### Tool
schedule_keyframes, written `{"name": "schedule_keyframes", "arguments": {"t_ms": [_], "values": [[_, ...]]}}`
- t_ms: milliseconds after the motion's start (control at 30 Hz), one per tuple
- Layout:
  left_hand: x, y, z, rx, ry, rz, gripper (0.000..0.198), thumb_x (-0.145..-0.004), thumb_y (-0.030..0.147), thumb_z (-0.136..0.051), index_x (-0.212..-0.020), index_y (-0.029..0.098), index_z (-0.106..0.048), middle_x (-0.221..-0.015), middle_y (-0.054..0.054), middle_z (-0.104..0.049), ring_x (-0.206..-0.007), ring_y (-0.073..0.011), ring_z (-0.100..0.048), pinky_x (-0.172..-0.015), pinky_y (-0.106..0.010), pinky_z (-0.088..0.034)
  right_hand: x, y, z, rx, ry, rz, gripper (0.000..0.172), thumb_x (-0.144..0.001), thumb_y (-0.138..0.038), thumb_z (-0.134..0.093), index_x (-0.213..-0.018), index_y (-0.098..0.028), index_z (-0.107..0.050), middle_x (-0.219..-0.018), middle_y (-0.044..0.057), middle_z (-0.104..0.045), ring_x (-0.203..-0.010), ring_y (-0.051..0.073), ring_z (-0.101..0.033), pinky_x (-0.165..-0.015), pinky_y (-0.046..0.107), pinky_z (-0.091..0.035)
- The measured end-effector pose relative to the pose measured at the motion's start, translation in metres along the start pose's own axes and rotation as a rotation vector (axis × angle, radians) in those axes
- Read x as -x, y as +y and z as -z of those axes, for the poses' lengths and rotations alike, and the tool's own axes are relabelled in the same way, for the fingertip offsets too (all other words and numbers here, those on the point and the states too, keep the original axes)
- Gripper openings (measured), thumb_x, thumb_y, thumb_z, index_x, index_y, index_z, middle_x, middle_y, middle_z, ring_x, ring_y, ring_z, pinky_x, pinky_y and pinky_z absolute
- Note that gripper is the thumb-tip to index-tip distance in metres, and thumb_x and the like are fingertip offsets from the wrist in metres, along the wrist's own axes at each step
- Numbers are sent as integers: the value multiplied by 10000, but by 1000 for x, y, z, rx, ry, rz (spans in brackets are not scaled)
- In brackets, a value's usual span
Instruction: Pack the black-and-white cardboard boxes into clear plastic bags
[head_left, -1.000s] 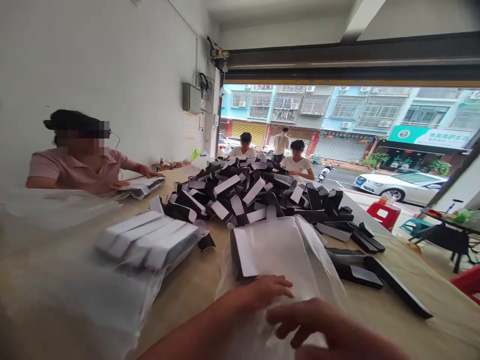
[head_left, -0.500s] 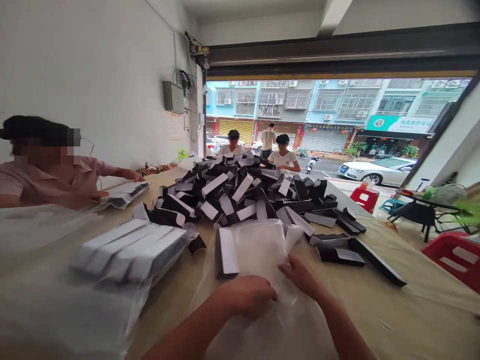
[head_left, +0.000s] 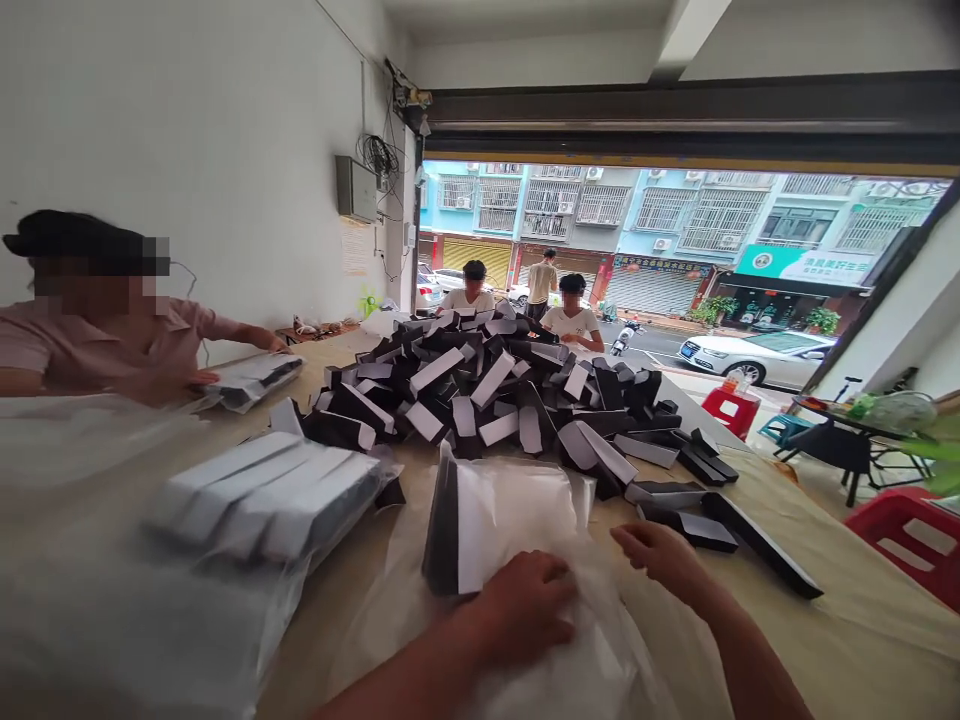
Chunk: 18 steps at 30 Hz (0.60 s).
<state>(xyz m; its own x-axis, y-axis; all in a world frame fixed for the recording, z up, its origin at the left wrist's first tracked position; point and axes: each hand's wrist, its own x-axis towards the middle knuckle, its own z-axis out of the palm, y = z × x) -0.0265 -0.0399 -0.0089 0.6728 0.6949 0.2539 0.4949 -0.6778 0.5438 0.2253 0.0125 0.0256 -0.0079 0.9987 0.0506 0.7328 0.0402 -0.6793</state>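
My left hand (head_left: 525, 610), fingers curled, presses on a clear plastic bag (head_left: 517, 640); whether it grips, I cannot tell. My right hand (head_left: 660, 560) hovers half open, holding nothing. The bag, with one black-and-white box (head_left: 510, 530) inside, lies just before the heap of black boxes (head_left: 487, 400). Left of the heap, a second bag (head_left: 262, 495) holds four boxes, beside a co-worker (head_left: 97, 340).

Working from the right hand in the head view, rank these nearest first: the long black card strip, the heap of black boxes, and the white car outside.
From the right hand:
1. Long black card strip: on the table, just to the hand's right.
2. Heap of black boxes: farther along the table, ahead and left.
3. White car: outside on the street, beyond the open front.
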Motion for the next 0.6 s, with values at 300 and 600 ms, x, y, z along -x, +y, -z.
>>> {"name": "schedule_keyframes", "arguments": {"t_ms": [300, 600], "values": [[-4, 3, 5, 227, 92, 106, 305, -826, 276, -698, -1116, 185, -724, -1390, -153, -564, -1237, -298, -566, -1085, -400, -425, -86, -21, -13, 219, 397, 183, 162, -787, -264, -555, -857, -204, -688, -972, 116, -714, -912, 270, -675, -835, 372, -490], [-2, 7, -5, 559, 53, 107, 291, -705, 223, -777, -994, 255, -787, -1230, -61, -671, -1058, -211, -663, -961, -297, -509, -152, -75, -74, 132, 365, 169, 184, -812, -226, -598, -974, -181, -675, -1015, 110, -689, -1016, 257, -649, -902, 336, -467]]}}
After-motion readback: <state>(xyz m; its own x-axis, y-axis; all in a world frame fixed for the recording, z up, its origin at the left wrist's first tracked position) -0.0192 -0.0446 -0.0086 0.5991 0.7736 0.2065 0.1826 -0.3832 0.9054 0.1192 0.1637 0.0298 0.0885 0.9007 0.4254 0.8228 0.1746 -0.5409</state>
